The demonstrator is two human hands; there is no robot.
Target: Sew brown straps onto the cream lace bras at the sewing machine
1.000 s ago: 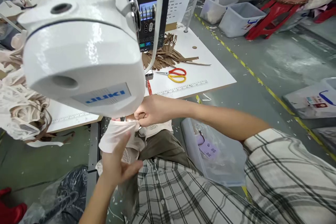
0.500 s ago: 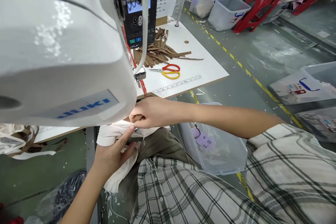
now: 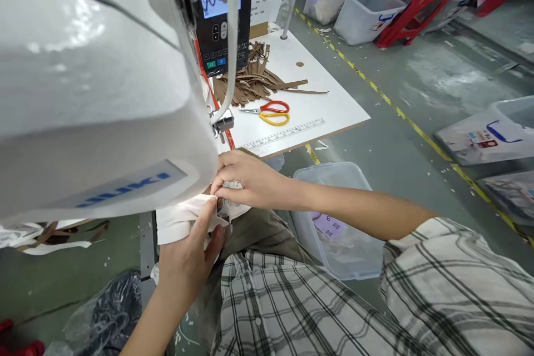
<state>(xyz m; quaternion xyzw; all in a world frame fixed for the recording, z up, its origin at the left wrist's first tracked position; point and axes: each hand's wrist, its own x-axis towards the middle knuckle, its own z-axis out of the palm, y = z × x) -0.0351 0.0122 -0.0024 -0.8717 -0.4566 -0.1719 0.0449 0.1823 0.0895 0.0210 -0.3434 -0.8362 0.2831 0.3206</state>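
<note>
Beneath the head of a white sewing machine (image 3: 95,94), a piece of white fabric (image 3: 173,225) lies close to my body. My left hand (image 3: 187,250) presses its forefinger and thumb on the fabric's near edge. My right hand (image 3: 250,181) is beside it, fingers bent and pinching the same fabric near the left fingertip. A lacy part of the cloth shows below the right fingers. A small dark curved edge shows between the hands; I cannot make out what it is. The machine head hides the needle area and part of the fabric.
On the white table (image 3: 334,111) are red-and-yellow-handled scissors (image 3: 273,113), brown strips (image 3: 254,78) and a printed ruler (image 3: 287,133). A control panel (image 3: 223,28) stands behind. A clear bin (image 3: 354,258) sits below my right arm. More strips (image 3: 54,239) hang at left.
My right hand has shifted slightly right and its fingers have re-formed over the fabric, showing more lace. My left hand has moved slightly down and right, still on the fabric. The view has tilted slightly.
</note>
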